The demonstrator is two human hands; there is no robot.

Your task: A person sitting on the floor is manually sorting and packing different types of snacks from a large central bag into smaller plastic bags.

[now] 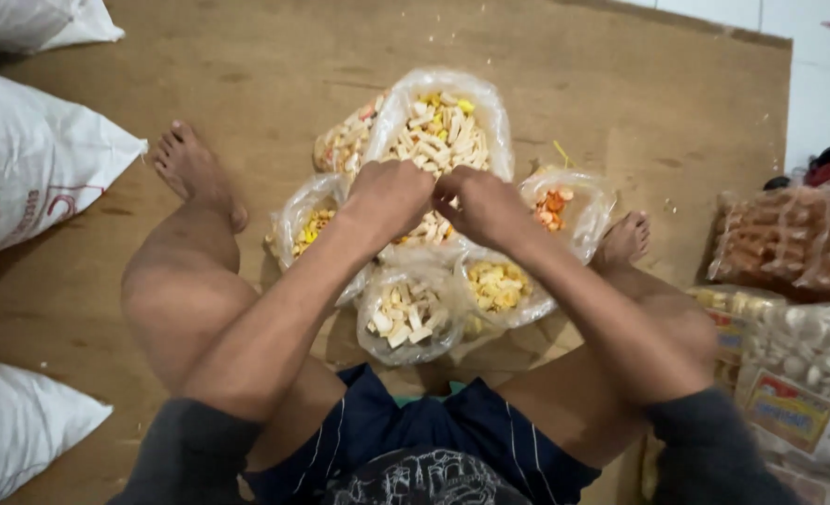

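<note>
Over snack bag (445, 131), both hands (391, 198) (482, 206).

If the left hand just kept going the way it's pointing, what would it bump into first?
The left hand points up and right, toward the large clear bag of pale and yellow snack pieces. It would likely meet that bag first; it may already touch its lower edge, though depth is unclear.

Brown wood floor (620, 84), white tile edge (822, 84)
</note>
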